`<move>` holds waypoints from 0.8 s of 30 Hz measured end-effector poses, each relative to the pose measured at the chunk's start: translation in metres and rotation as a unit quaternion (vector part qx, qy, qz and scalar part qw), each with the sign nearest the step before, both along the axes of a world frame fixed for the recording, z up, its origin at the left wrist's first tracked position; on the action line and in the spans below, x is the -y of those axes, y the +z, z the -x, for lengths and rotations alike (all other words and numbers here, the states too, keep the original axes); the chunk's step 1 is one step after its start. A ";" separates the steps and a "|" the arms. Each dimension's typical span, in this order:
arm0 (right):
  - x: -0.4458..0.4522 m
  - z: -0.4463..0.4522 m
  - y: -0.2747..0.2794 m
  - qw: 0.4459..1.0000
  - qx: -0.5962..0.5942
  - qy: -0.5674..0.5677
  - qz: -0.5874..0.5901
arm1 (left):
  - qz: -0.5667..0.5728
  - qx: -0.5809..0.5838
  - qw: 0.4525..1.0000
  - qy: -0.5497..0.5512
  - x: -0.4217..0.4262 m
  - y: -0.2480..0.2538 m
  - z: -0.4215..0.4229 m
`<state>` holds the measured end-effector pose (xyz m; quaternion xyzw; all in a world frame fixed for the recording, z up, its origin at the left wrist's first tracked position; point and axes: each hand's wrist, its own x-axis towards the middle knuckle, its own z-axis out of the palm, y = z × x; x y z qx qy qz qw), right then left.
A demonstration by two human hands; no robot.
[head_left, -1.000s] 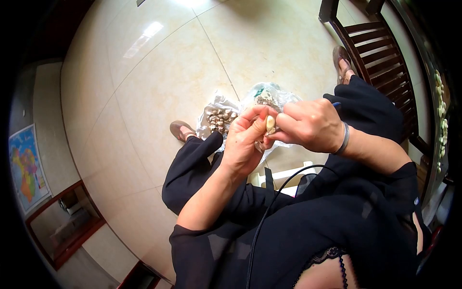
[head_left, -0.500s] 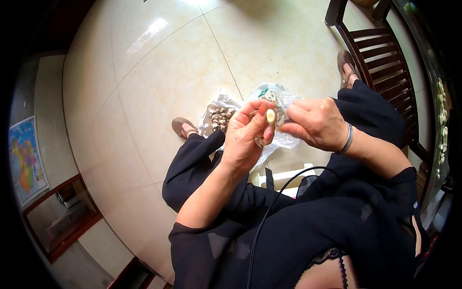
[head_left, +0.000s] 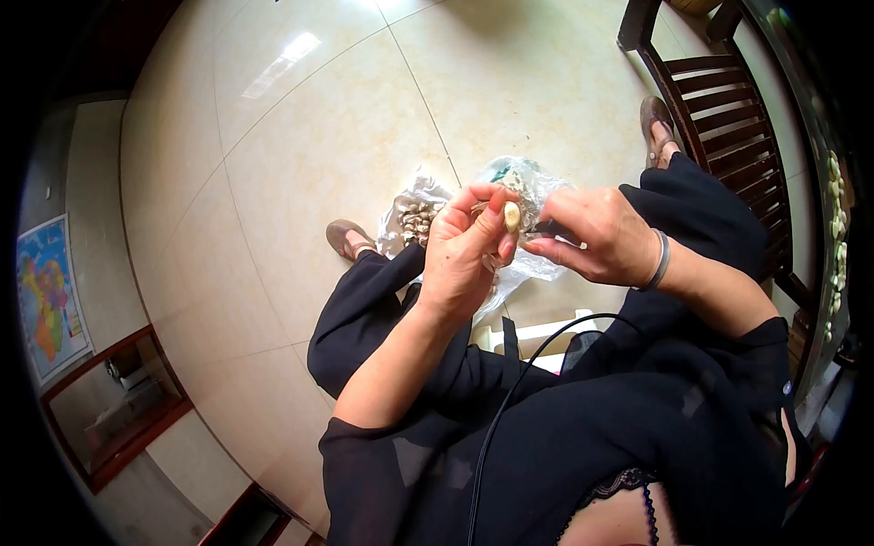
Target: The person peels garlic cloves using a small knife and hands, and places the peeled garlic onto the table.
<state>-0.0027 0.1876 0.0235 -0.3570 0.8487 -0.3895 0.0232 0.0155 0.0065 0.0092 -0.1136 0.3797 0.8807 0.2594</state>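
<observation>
At mid-frame | your left hand [head_left: 461, 250] pinches a garlic clove [head_left: 513, 217] | right hand [head_left: 598, 235] curled, grip unclear | likely light, firm, slippery: hold its sides

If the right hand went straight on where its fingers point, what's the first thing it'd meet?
Most likely the pale clove pinched in the left hand, or that hand's fingertips close by it; depth between them is hard to judge from this one view.

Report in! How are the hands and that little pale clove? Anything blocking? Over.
Left hand pinching pale clove. Right hand close beside it, grip unclear. Nothing visibly blocking; plastic bag lies below.
</observation>
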 end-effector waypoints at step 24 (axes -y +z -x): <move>0.001 -0.001 -0.002 0.997 -0.009 -0.028 -0.073 | -0.021 -0.015 0.999 -0.020 -0.004 0.002 -0.003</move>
